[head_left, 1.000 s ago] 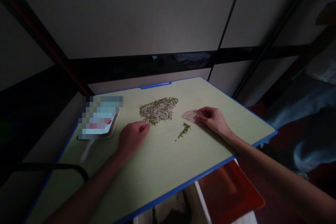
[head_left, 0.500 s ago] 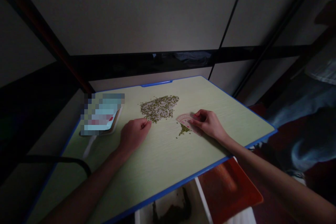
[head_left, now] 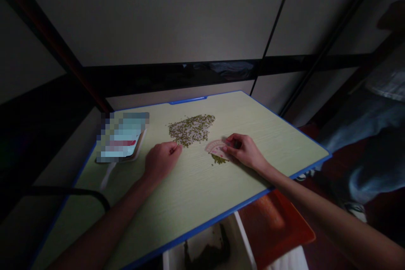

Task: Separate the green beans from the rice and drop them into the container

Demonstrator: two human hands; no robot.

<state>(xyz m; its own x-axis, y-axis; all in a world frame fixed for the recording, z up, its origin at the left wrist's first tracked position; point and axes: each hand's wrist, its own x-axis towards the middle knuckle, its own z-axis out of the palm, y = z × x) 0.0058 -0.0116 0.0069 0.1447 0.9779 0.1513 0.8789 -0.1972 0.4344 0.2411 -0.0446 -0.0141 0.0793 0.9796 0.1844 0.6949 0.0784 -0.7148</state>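
Note:
My right hand (head_left: 245, 150) pinches a clear protractor (head_left: 215, 147) with red markings by its right side. The protractor's lower edge lies against a small cluster of green beans (head_left: 218, 160), partly covering it. My left hand (head_left: 163, 158) is closed and rests on the table (head_left: 177, 202), thumb side toward the large pile. That pile (head_left: 191, 130) mixes green beans with pale grains and spreads over the table's middle, just beyond my left fingers. What my left fingers hold, if anything, is hidden.
A phone or tablet with a blurred screen (head_left: 122, 137) lies at the left, with a white strip (head_left: 107, 175) below it. A black cable (head_left: 79, 192) crosses the left edge. Below the front edge sit a white bin (head_left: 202, 249) and an orange-red tray (head_left: 275, 223). Someone in jeans (head_left: 373, 156) stands at right.
My right hand has slid the protractor to the left and slightly toward me, over the small bean cluster, which is now more bunched. My left hand has stayed almost in place.

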